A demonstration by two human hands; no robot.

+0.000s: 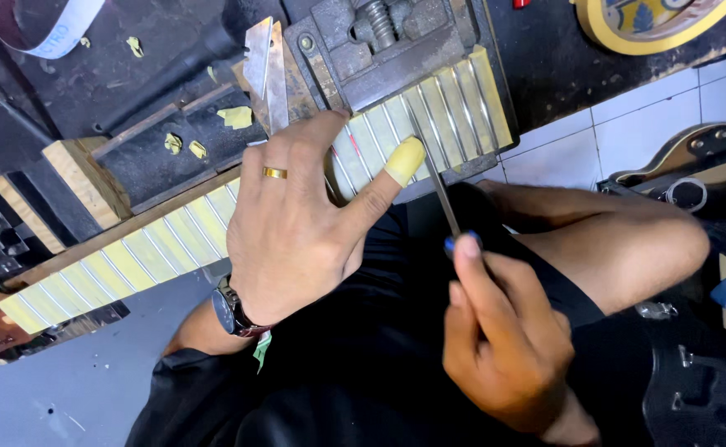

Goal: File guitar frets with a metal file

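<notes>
the left hand point(296, 223), fingers spread wide, lies flat on the long guitar neck with yellow-taped fretboard and bare silver frets point(172, 244), thumb wrapped in yellow tape point(403, 160) beside the tool. the right hand point(504, 339) is closed round the blue handle of a thin grey metal file point(436, 178), its tip resting on a fret near the dark cast-metal clamp point(379, 41) that holds the neck across the black bench. if the file skids off the rounded fret, it could tear the matte tape or nick the thumb. a bright utility blade point(267, 70) lies close to the fingertips.
</notes>
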